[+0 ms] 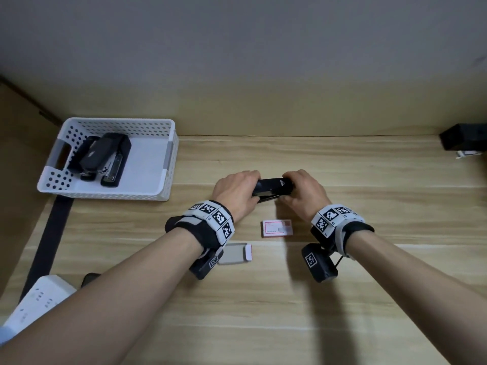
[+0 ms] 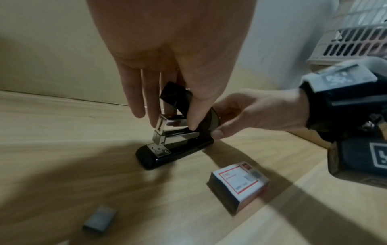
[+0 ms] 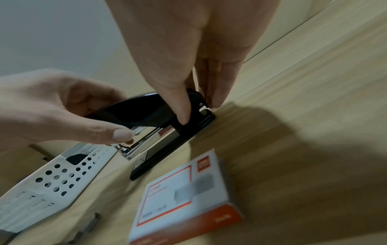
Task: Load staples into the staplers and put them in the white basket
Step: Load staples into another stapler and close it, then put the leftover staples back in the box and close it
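Black stapler (image 1: 272, 190) sits base-down on the tabletop (image 1: 342, 299), mid-scene, its cover partly raised. Left hand (image 1: 235, 194) pinches the front end, a grasping grip; right hand (image 1: 305, 194) grips the hinge end. Staple box (image 1: 276, 228) lies just beside, nearer the person. White basket (image 1: 168, 156), far left, holds what look like two staplers (image 1: 101, 159); overlap blurs the count.
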Demonstrator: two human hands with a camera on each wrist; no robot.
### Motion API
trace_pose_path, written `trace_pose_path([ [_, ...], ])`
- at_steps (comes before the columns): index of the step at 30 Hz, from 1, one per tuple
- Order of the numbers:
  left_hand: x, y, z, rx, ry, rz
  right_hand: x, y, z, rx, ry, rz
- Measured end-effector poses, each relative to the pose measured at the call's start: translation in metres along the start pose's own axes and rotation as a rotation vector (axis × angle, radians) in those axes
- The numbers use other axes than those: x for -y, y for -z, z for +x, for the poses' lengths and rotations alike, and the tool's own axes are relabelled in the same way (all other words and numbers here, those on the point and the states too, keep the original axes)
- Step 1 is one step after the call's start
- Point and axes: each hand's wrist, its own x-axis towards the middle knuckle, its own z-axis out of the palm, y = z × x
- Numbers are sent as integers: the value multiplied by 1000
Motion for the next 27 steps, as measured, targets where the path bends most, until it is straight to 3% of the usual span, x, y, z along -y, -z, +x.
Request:
trace_pose_path([
  [5,-3,8,-1,23,-29,17,13,-3,3,-16,-75,21],
  [10,23,50,-31,-13,9,-79,47,11,-5,-50,-90,165],
  [19,137,173,-75,-106,285,-207,150,22,7,-13,24,157],
  [27,222,180,-61,-89,495,-275,189,-1,22,97,-23,64],
])
